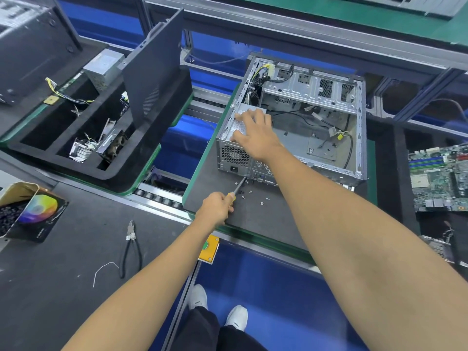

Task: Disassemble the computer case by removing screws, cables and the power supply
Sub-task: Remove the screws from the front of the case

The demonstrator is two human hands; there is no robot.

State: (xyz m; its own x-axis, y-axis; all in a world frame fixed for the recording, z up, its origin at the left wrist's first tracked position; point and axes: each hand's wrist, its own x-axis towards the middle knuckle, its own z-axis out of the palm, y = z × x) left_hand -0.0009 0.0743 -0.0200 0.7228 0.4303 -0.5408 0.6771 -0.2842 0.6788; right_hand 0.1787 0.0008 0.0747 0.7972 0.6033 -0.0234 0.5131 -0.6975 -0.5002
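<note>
An open grey computer case (329, 102) lies on a dark mat, its back panel facing me. The silver power supply (234, 153) sits in the case's near left corner, with a bundle of cables (255, 82) behind it. My right hand (255, 133) rests on top of the power supply, fingers spread. My left hand (217, 206) grips a yellow-handled screwdriver (239, 187), whose tip meets the back panel's lower edge beside the power supply. Several loose screws (262, 203) lie on the mat by the tip.
A black foam tray (63, 158) with removed parts stands at left, a dark side panel (157, 69) leaning in it. Pliers (130, 247) and a box of screws (15, 211) lie at near left. A motherboard (440, 178) is at right.
</note>
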